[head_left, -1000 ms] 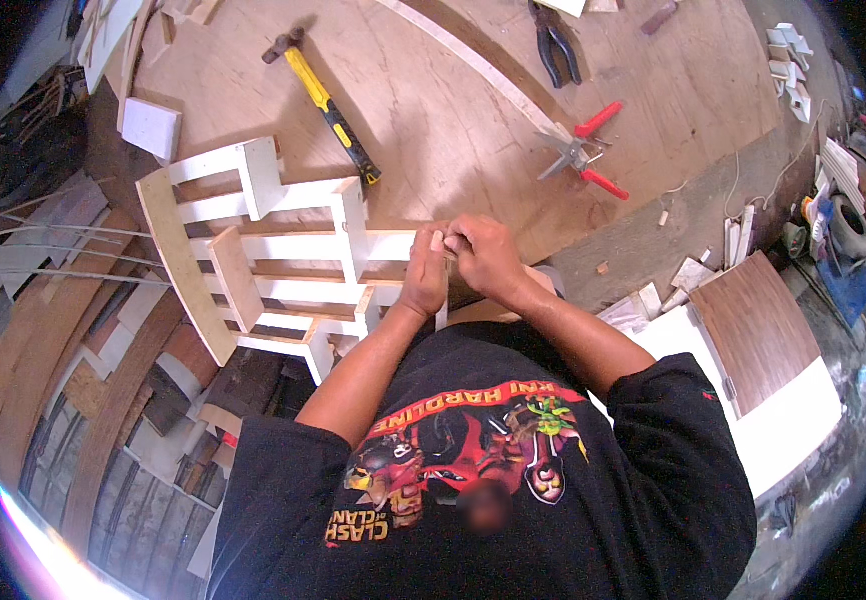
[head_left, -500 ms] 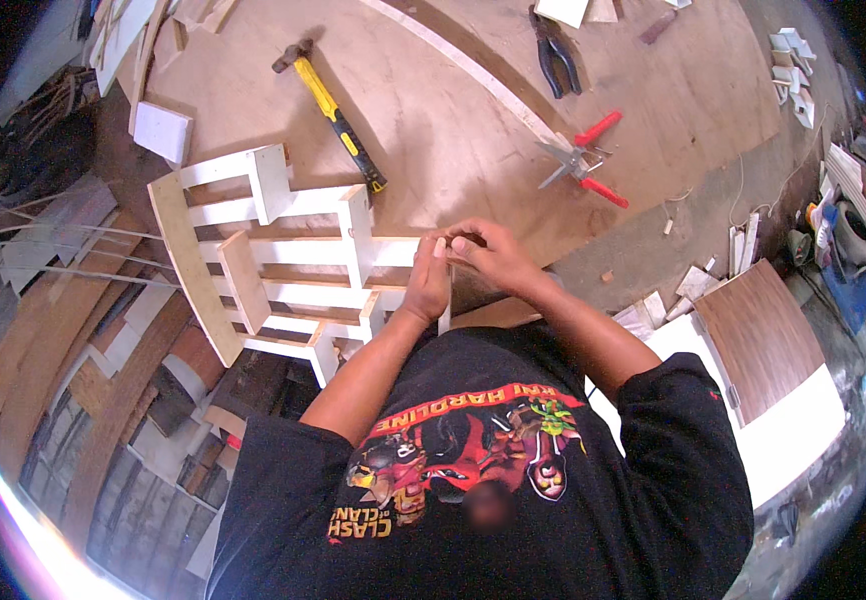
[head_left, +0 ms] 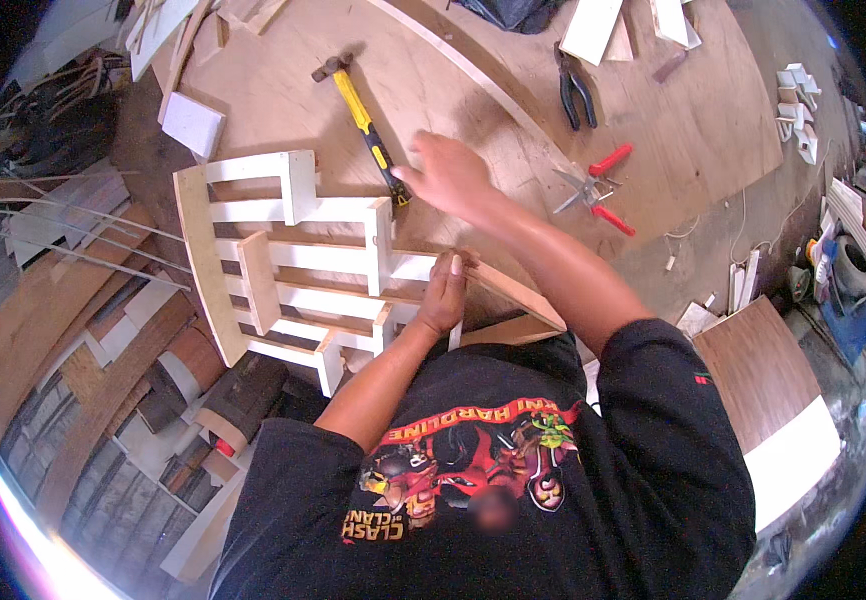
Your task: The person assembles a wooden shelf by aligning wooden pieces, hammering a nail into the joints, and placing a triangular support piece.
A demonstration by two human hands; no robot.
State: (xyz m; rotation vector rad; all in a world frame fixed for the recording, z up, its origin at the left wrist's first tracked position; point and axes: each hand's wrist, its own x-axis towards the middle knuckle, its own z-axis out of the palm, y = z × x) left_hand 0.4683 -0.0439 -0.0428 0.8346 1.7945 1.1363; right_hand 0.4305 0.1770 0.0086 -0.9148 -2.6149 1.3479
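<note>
- Your left hand (head_left: 443, 298) is clamped on the right end of the white slatted frame (head_left: 323, 257).
- Your right hand (head_left: 453, 178) hangs just beside the hammer's (head_left: 365, 122) handle — thumb and fingers apart.
- The frame sits ahead of you, toward your left.
- Red-handled snips (head_left: 589, 192) and black-handled pliers (head_left: 567, 80) lie farther right — both on the plywood (head_left: 713, 130).

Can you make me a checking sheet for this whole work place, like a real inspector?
Surface: brown board, visible wood grain.
Job's things: white frame; yellow-and-black hammer beyond it.
Clutter: red-handled cutters, dark pliers, white offcuts.
Hands: left hand on the frame's right end, grip unclear; right hand blurred, near the hammer's handle.
Cables: thin pale strand at right; can't tell if it's a cable.
Surroundings: planks at left, brown panel at right.
</note>
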